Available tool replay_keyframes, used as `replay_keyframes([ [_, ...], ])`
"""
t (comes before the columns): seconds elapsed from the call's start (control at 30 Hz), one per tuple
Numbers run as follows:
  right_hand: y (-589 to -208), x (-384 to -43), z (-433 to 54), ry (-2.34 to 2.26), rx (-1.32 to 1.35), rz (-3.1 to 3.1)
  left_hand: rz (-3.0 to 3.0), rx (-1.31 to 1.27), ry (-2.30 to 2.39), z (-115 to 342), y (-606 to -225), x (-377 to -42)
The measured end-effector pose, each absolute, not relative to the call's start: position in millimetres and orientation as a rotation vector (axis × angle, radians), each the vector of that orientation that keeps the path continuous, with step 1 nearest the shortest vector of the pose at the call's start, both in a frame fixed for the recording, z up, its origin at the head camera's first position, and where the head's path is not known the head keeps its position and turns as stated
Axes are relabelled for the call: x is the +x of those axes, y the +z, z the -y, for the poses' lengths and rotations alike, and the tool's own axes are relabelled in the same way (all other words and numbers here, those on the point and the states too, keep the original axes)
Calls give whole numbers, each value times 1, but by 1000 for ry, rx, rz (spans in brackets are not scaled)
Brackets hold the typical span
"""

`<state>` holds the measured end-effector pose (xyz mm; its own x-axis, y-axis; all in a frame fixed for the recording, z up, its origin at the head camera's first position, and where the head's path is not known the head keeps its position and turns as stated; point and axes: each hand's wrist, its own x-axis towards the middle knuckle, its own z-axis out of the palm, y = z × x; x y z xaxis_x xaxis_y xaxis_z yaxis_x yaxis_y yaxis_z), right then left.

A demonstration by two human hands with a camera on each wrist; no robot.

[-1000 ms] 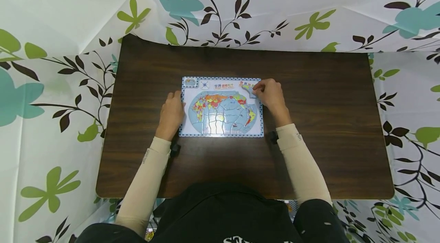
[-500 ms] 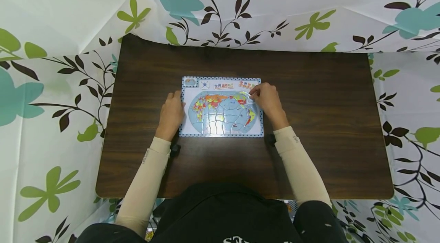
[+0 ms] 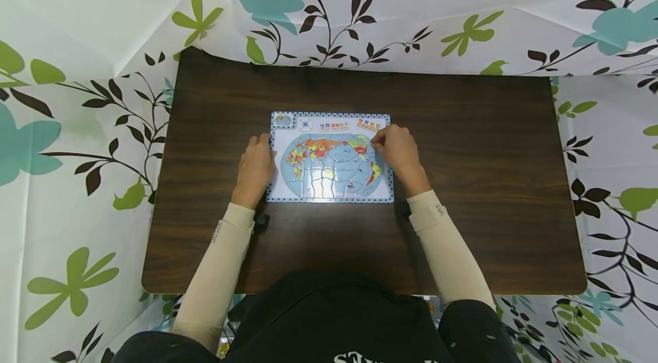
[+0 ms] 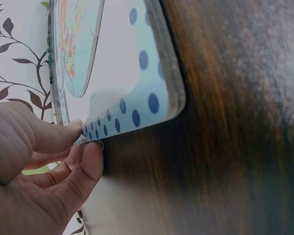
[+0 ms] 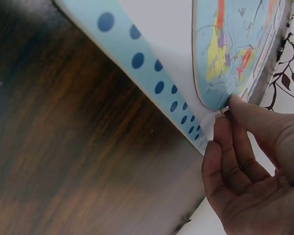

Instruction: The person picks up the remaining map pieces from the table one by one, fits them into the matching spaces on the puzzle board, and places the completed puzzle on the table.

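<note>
A world map jigsaw puzzle board (image 3: 276,187) lies flat on the table, with a white face and a dotted blue border. Its oval map (image 3: 336,160) is made up of blue pieces with coloured lands. My left hand (image 3: 254,168) pinches the board's left edge; the left wrist view has the thumb on top and fingers (image 4: 90,161) at the edge. At the map's upper right rim, my right hand (image 3: 402,153) pinches a puzzle piece (image 5: 227,101) with thumb and fingers. That piece lies in or against the oval, mostly hidden by the fingertips.
The brown wooden table (image 3: 483,180) extends around the board on all sides. A white cloth with leaf and flower prints (image 3: 339,9) hangs behind it and at both sides. Dark bands with small devices (image 3: 260,222) sit at the wrists.
My right hand has moved slightly left and down, bringing the puzzle piece from above the board's upper right to the map's rim. The left hand keeps its hold on the board's edge.
</note>
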<state>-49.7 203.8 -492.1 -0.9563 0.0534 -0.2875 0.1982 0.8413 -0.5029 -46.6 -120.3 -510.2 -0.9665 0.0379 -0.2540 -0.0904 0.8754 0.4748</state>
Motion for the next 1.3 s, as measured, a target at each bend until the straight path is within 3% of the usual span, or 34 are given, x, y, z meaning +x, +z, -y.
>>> replay_keyframes([
  [0.87,-495,-49,-196,-685,193,-2789,-2809,-14,723,123,-508,-47],
  [1.3,-504,-46,-158,-185,235,-2868,-2809,-11,721,122,-510,-47],
])
